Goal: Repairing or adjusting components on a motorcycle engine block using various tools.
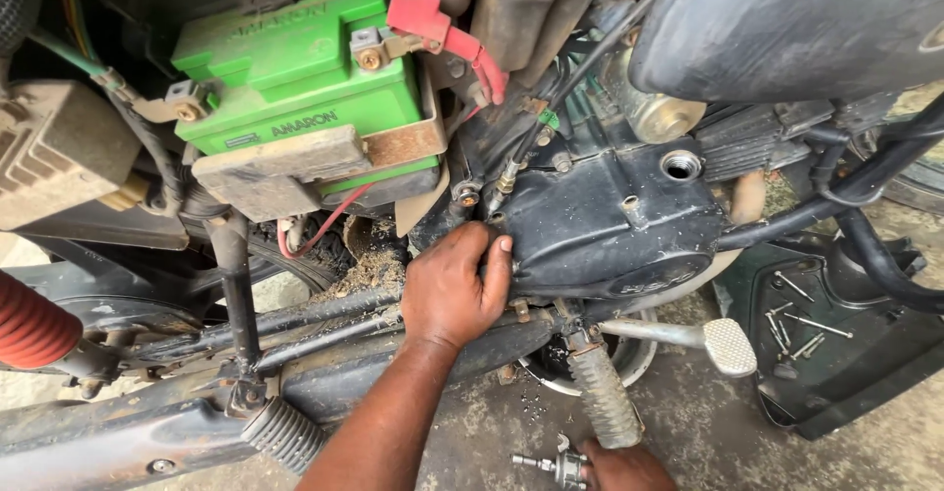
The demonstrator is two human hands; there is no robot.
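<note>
My left hand [454, 289] grips the rear edge of the black engine cover [610, 221]; my right hand [621, 468] rests on the floor, fingers closed around a small metal tool [556, 465].

Soft even daylight, bright enough overall, no hard shadows, deep shade in the upper left corner behind the green battery [295, 63], mild sheen on the black engine cover [610, 226], sharp centre, wide-angle bending at the edges

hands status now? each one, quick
Left hand: fingers curled against the edge of the black engine cover; a grip cannot be told.
Right hand: mostly out of frame, beside a small metal part; state cannot be told.
</note>
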